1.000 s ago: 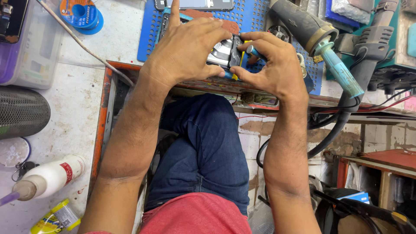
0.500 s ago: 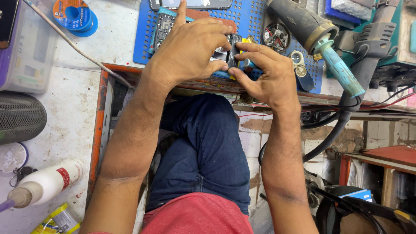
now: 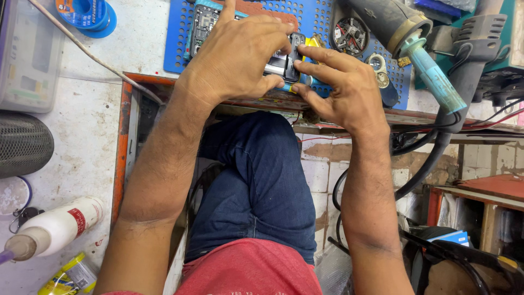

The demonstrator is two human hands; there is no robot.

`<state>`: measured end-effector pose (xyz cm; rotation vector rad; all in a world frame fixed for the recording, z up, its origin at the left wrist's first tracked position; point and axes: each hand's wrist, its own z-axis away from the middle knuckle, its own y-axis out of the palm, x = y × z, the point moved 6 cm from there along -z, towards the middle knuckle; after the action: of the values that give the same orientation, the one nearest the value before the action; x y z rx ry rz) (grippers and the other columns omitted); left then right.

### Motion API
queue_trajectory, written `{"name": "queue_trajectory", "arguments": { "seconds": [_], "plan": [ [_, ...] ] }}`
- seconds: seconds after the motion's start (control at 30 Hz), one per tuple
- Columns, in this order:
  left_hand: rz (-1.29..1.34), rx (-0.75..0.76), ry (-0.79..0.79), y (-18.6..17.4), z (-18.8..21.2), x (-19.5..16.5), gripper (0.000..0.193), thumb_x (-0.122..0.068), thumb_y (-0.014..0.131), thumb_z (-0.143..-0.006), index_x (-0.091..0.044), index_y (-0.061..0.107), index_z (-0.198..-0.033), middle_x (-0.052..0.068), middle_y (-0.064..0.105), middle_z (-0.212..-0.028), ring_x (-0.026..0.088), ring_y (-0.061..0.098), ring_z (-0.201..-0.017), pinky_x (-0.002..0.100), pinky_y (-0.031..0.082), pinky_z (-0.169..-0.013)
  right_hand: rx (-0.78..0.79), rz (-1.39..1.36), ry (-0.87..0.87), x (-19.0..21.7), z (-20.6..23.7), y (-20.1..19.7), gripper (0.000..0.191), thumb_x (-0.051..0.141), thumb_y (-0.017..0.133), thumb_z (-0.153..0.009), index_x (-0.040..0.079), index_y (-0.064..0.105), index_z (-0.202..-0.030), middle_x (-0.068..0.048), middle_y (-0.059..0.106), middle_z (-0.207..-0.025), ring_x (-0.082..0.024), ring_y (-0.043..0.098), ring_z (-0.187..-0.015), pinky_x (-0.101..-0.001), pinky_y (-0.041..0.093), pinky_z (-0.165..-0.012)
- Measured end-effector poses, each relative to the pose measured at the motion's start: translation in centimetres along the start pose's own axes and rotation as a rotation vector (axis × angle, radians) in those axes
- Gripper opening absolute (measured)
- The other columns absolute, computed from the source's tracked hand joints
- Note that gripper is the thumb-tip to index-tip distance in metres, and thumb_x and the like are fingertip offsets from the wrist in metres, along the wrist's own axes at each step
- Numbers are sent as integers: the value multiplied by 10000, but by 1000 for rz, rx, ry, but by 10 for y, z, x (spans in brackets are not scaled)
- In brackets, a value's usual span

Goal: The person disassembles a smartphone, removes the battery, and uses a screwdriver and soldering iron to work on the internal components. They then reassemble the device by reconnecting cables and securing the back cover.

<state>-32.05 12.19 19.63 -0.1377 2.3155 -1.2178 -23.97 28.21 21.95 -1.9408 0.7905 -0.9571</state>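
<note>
Blue mat (image 3: 333, 22) runs to the bench's front edge, crowded on its right by a heat gun (image 3: 415, 38). Left hand (image 3: 234, 60) clamps over an opened phone (image 3: 284, 60) at that edge; right hand (image 3: 344, 87) pinches its near end, fingers tight together.

— What's on your workbench (image 3: 109, 114)?

— A blue mat (image 3: 174, 38) at the far middle, a solder spool (image 3: 84, 12) far left, a clear box (image 3: 27, 54) and a white bottle (image 3: 54, 226) down your near left.
</note>
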Motion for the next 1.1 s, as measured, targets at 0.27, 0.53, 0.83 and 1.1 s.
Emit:
{"name": "queue_trajectory", "arguments": {
  "seconds": [0.27,0.53,0.83,1.1],
  "plan": [
    [44,-2,38,-5,1,2,559,-295,917,-732,-40,670,-1165,145,689,-1287,327,626,-1219,554,413,-1016,-30,226,-124,-3,16,16,452,49,827,-876,247,753,-1276,-53,660,-1419,-260,654,-974,-372,572,-813],
    [64,-70,104,-9,3,3,616,-197,942,-697,-64,636,-1214,115,679,-1210,356,644,-1113,473,511,-913,-96,355,-166,-8,28,31,434,73,769,-911,228,737,-1316,-18,641,-1453,-214,633,-974,-334,577,-789],
    [37,-115,159,-13,5,1,596,-194,938,-694,-69,603,-1171,111,671,-1237,350,639,-1140,465,516,-938,-36,223,-85,-5,22,28,392,23,810,-904,181,729,-1254,-90,542,-1585,-200,611,-963,-355,564,-836],
    [23,-71,46,-10,1,6,720,-234,978,-687,-47,595,-1267,132,675,-1182,353,651,-1087,474,516,-903,59,159,-8,-2,10,24,236,143,829,-956,124,706,-1156,-134,499,-1608,-308,571,-999,-412,544,-881]
  ]
}}
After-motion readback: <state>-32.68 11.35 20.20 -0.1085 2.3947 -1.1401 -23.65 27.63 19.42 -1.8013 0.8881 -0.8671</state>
